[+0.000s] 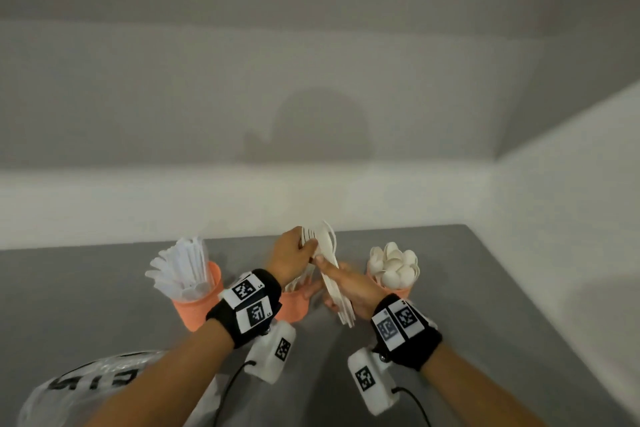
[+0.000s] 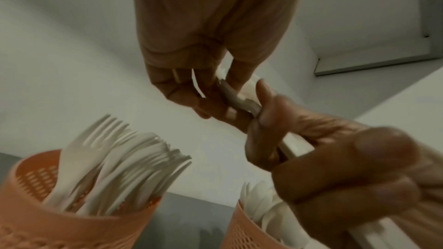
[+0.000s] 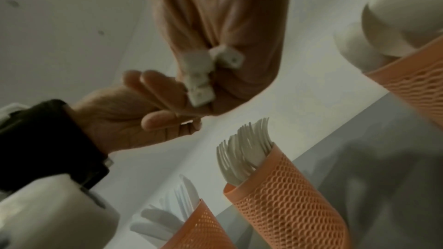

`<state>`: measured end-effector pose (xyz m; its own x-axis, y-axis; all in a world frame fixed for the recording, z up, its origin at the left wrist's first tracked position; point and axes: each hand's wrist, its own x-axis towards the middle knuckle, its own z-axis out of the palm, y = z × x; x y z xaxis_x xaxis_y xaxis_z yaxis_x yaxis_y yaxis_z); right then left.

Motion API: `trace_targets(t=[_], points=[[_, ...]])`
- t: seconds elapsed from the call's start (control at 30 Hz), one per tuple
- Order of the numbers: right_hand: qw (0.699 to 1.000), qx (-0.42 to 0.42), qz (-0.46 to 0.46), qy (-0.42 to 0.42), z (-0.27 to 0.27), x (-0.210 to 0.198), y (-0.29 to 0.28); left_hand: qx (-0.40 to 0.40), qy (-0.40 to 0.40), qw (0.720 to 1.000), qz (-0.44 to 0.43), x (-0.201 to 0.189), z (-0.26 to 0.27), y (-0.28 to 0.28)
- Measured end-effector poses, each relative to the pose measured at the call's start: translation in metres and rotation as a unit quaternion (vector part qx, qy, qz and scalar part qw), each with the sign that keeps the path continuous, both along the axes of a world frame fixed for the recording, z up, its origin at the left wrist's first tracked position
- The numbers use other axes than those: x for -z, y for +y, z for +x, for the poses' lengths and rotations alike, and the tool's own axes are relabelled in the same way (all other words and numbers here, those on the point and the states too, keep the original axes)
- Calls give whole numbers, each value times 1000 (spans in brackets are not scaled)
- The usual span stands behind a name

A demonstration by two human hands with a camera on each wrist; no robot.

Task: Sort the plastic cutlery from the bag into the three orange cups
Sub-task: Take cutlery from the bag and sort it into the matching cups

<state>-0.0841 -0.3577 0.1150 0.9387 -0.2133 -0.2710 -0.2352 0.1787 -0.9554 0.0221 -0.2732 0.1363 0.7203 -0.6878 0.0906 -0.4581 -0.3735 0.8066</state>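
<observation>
Both hands meet above the grey counter (image 1: 450, 288), sharing one bundle of white plastic forks (image 1: 329, 267). The right hand (image 1: 349, 284) is wrapped around the handle end of the bundle, thumb lying along the top; in the right wrist view the squared handle ends stick out from under its curled fingers. The left hand (image 1: 294, 258) pinches the tine end, fingertips closed on the forks' heads, which fan out just past its knuckles. The bundle slants from the left hand's fingertips down and back toward the right wrist.

Three orange mesh cups stand on the counter around the hands. The cup of knives (image 1: 197, 302) sits to the outside of the left wrist, its white blades leaning away from the hands. The cup of forks (image 1: 294, 305) stands directly beneath the joined hands, partly hidden by the left wristband; the left wrist view shows its forks upright, tines up. The cup of spoons (image 1: 394, 282) stands just beyond the right hand, on its outer side, piled high with white bowls.

A clear plastic bag (image 1: 86, 385) with black lettering lies on the counter beneath the left forearm, close to the person. Whether any cutlery remains inside cannot be told.

Each wrist wears a black band carrying coded white tags and a white camera block.
</observation>
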Motion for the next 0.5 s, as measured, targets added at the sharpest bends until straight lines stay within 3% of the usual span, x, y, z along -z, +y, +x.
trace_targets(t=[0.1, 0.23, 0.33, 0.5], points=[[1000, 8, 15, 4, -6, 0, -4, -14, -22, 999, -26, -9, 4, -1], [998, 59, 13, 2, -13, 1, -15, -61, 2, 983, -175, -26, 18, 9], [992, 118, -39, 19, -14, 10, -23, -51, -93, 971, -216, -37, 29, 23], [992, 120, -47, 15, -8, 17, -27, -54, -238, 953, -178, -29, 52, 47]])
